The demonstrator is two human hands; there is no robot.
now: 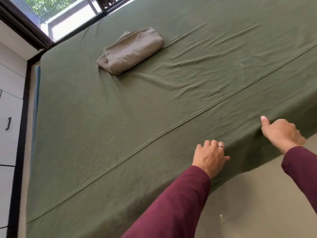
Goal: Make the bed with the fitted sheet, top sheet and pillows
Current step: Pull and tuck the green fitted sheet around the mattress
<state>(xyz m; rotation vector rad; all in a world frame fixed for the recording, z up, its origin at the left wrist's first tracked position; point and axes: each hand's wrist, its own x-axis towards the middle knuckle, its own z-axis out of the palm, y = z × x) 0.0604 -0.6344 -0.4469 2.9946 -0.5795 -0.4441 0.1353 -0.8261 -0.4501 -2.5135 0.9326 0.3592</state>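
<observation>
A dark green sheet [120, 109] covers the whole bed, wrinkled toward the far side, with a raised seam running diagonally across it. A folded tan sheet [132, 50] lies on top near the window end. My left hand [210, 157] rests on the green sheet near the bed's near edge, knuckles up, fingers bent into the cloth. My right hand [281, 133] grips the sheet's edge where it drops over the side, thumb on top and fingers tucked beneath the fabric. No pillows are in view.
A window [65, 16] with a dark frame runs along the far end of the bed. White cabinets with a black handle [8, 123] stand at the left. A narrow gap and blue strip [36, 100] border the bed's left side. Beige floor [257, 203] lies below my arms.
</observation>
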